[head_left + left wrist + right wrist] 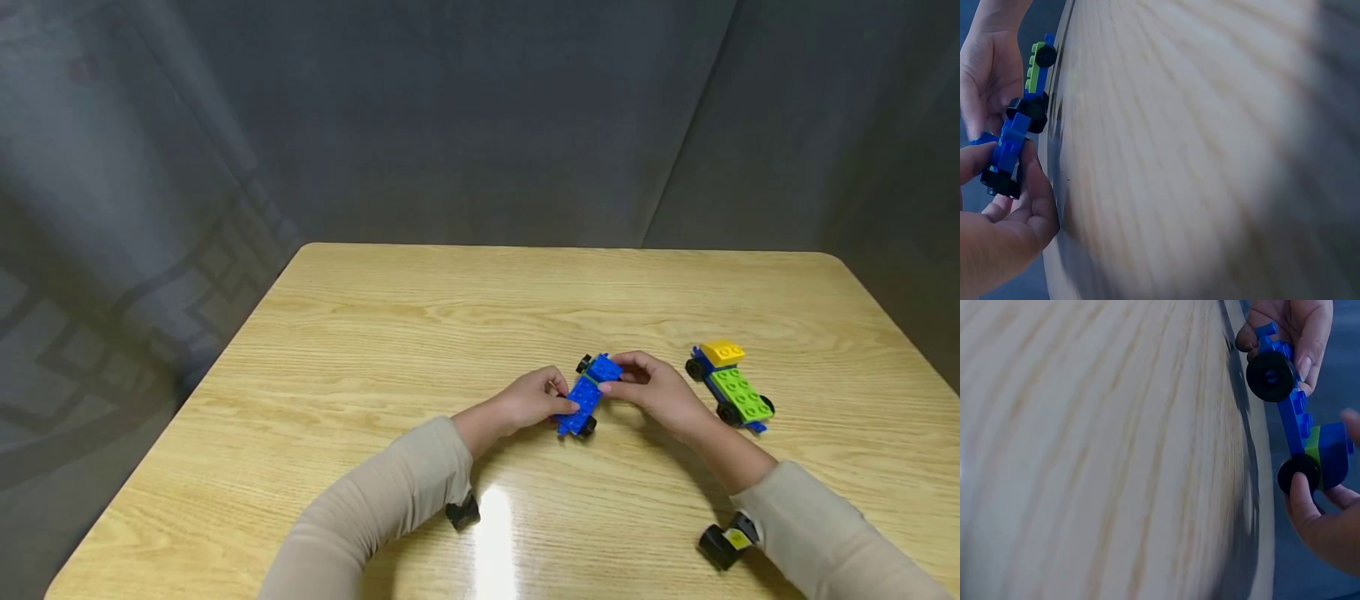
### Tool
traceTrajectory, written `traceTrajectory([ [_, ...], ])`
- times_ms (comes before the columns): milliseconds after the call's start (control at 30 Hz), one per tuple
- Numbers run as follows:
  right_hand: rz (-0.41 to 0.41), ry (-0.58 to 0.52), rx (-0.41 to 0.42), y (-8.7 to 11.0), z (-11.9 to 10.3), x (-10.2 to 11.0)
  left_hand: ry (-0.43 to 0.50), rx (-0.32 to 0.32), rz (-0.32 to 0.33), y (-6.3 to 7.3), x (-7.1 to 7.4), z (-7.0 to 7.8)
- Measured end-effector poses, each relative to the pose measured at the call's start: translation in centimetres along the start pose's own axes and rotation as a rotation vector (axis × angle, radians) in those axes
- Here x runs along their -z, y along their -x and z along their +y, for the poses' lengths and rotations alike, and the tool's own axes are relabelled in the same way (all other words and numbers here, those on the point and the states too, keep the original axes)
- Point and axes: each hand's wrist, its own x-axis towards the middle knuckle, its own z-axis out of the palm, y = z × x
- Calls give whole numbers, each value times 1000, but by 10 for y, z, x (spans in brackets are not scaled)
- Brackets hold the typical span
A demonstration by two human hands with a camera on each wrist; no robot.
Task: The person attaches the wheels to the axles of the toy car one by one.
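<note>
Both hands hold a blue toy brick car (586, 398) between them over the table. My left hand (531, 400) grips its near end, thumb on the studded top. At the far end, my right hand (663, 398) pinches the car; in the right wrist view a finger presses on a black wheel (1299, 475). That end carries a blue block (1334, 453) on a thin green brick (1312, 445). Right of the hands stands a second toy car (738, 395), with a green studded plate, a yellow sloped brick (722, 353) and black wheels.
The wooden table (420, 317) has a dark grey curtain (465, 125) behind it. A black wrist camera (462, 512) hangs under the left sleeve, and another black device (723, 543) with a yellow label sits at the right cuff.
</note>
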Motion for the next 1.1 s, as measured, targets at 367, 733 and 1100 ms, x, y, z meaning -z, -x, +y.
traceTrajectory([
  [367, 37, 152, 33, -5, -2, 0, -27, -8, -8, 0, 2, 2],
  [733, 37, 156, 52, -13, -5, -1, -206, -54, -12, -2, 5, 0],
  [1100, 9, 171, 28, -24, -8, -2, -323, -63, -17, -3, 7, 0],
])
